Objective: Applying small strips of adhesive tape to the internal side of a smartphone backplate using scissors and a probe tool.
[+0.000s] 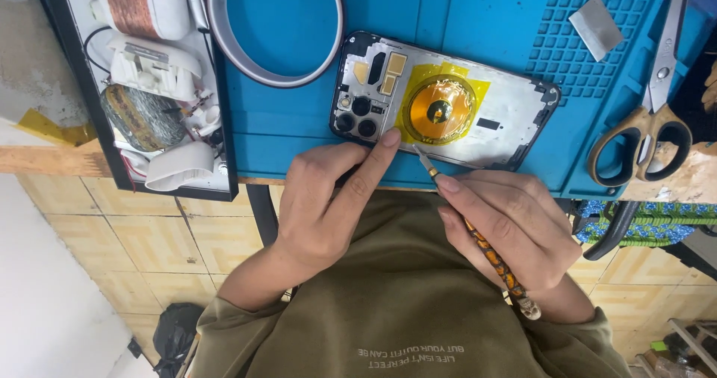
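An opened phone back housing lies on the blue work mat, showing camera lenses at its left end and a round copper coil under yellow tape in the middle. My left hand rests at the mat's near edge, its index fingertip pressing the housing's lower edge below the cameras. My right hand grips a thin tool with an orange patterned handle; its metal tip touches the housing's lower edge beside that fingertip.
A grey ring lies on the mat at upper left. A black tray holding white plastic parts and wire coils stands to the left. Scissors and a small grey sheet lie at the right. Tiled floor shows below.
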